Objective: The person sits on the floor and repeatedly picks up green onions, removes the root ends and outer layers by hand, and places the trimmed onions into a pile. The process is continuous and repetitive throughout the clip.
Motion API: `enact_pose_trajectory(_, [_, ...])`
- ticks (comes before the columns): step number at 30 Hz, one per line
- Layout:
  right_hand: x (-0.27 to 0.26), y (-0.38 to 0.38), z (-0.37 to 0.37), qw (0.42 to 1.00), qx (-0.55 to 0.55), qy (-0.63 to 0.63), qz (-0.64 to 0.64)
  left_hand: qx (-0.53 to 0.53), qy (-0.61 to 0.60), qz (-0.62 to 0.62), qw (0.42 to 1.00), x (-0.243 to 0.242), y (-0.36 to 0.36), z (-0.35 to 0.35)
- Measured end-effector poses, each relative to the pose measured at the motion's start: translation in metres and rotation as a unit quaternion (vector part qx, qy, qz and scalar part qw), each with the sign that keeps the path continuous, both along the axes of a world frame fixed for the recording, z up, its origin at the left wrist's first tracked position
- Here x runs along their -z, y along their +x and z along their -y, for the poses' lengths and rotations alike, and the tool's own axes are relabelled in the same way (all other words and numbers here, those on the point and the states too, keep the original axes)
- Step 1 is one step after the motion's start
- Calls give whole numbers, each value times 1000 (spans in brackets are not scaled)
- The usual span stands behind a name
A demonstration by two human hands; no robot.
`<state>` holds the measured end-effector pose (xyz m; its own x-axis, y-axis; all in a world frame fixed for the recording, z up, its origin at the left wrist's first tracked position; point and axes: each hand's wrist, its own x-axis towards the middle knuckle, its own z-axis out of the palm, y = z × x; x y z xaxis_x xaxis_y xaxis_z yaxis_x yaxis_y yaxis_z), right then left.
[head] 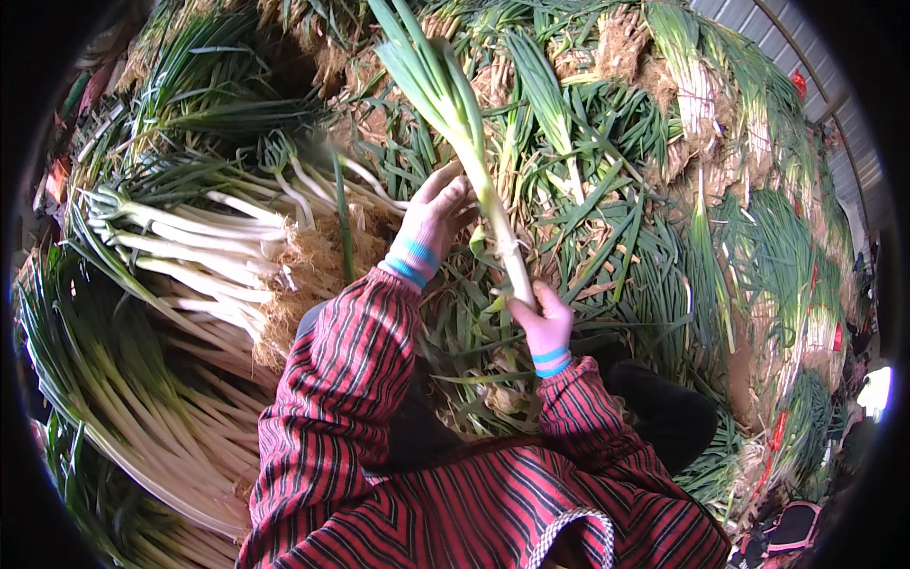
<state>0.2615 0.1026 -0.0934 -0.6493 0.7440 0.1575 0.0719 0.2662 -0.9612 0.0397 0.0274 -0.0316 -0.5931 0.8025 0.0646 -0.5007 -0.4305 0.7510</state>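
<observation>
A long green onion [508, 245] slants across the middle of the head view, its green leaves fanning toward the top. My right hand [546, 320], in a pink glove or sleeve cuff with blue bands, grips the lower white end between thumb and fingers. Beside the middle of the stalk is my left hand [437, 213], its fingers curled against or behind it; whether they grip is hidden. A loose piece of green leaf [477, 242] hangs at the stalk just below my left fingers.
White-stalked green onions with roots [206, 249] lie piled at my left, with longer ones [178, 412] nearer me. Leaf scraps [483, 377] cover the ground before me. Bundled green onions [700, 96] stand at the right, some with red ties [778, 430]. A corrugated metal wall [775, 43] rises behind.
</observation>
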Motion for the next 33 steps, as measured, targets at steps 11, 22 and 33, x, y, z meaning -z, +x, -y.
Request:
enact_pose_trajectory(11, [-57,-98,-8,961,9,277,14,-48,-93,4,994,10,5,4])
enact_pose_trajectory(22, [-39,-90,-5,942,21,334,21,-94,-134,34,986,6,13,6])
enact_pose_trajectory(33, [-37,-95,-20,987,-37,101,-116,-127,-144,38,981,8,8,4])
